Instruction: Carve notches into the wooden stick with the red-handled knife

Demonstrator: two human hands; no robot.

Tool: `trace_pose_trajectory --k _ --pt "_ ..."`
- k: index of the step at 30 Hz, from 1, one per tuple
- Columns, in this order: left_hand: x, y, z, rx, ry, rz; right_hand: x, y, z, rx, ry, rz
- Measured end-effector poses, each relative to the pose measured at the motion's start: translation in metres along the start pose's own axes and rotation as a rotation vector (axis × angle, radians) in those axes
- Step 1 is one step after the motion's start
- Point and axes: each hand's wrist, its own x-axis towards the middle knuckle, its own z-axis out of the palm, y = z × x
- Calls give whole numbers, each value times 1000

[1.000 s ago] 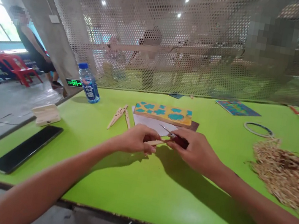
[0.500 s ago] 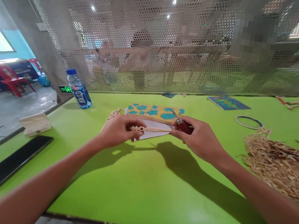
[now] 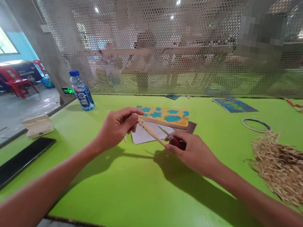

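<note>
A thin pale wooden stick [image 3: 152, 132] spans the gap between my two hands, sloping down to the right. Fingers and thumb of my left hand [image 3: 118, 128] pinch its upper left end. My right hand [image 3: 193, 152] is closed round a red-handled tool [image 3: 178, 142], its fingertips touching the stick's right end. Behind them lies a yellow block with blue-green patches [image 3: 168, 117], near a white sheet [image 3: 147, 135] on the green table [image 3: 131, 196].
A water bottle [image 3: 83, 93], a small open case [image 3: 38, 125] and a black phone-like slab [image 3: 18, 164] are at the left. Wood shavings [image 3: 290, 173], a tape ring [image 3: 256, 125] and a colourful card [image 3: 235, 105] lie right. A perforated screen [image 3: 157, 48] stands behind; people show through it.
The stick has tilted, its left end now higher. My left hand has turned and risen slightly; my right hand has moved down with the tool.
</note>
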Motion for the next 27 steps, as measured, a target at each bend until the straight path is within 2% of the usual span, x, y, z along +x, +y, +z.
trace_pose_trajectory --k 4,6,10,20,27 --pt "-1 8 -8 360 -90 219 -8 -13 7 -9 50 -88" --pt "-2 10 -10 448 -132 260 -12 -19 8 -31 45 -163" --pt "-3 11 -10 478 -187 279 -19 -28 7 -50 24 -276" --pt "-7 21 -7 470 -216 352 -22 -39 6 -170 39 -374" --pt "-11 29 1 641 -290 447 -34 -49 18 -517 78 -300"
